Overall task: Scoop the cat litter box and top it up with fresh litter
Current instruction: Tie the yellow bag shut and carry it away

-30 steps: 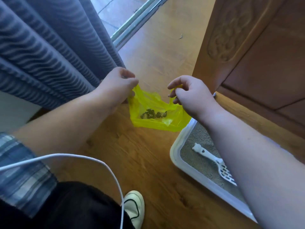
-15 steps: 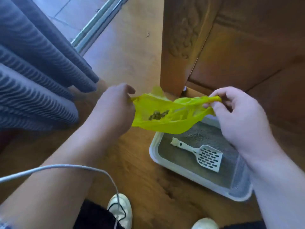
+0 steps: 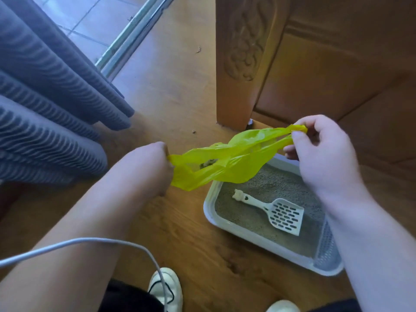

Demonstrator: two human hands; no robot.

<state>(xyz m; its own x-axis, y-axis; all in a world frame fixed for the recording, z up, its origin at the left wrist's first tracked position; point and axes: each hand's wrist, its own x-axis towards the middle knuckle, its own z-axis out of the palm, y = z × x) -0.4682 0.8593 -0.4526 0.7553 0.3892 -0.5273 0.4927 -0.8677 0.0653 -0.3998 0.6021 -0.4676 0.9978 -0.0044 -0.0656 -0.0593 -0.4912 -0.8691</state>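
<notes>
Left hand (image 3: 144,167) and right hand (image 3: 319,154) pinched tight on the yellow bag (image 3: 227,163) handles, so just cross, knot snug, keeping clumps inside.

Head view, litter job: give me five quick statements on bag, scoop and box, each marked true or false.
1. Both hands hold the yellow bag. True: the left hand and the right hand each have a grip on one end.
2. The scoop is in the right hand. False: it lies on the litter inside the litter box.
3. The bag is empty. False: a small dark clump shows inside it near the left hand.
4. The litter box sits on the wooden floor beside the carved wooden furniture. True.
5. The bag rests on the floor. False: it is held up in the air, partly over the box.
</notes>
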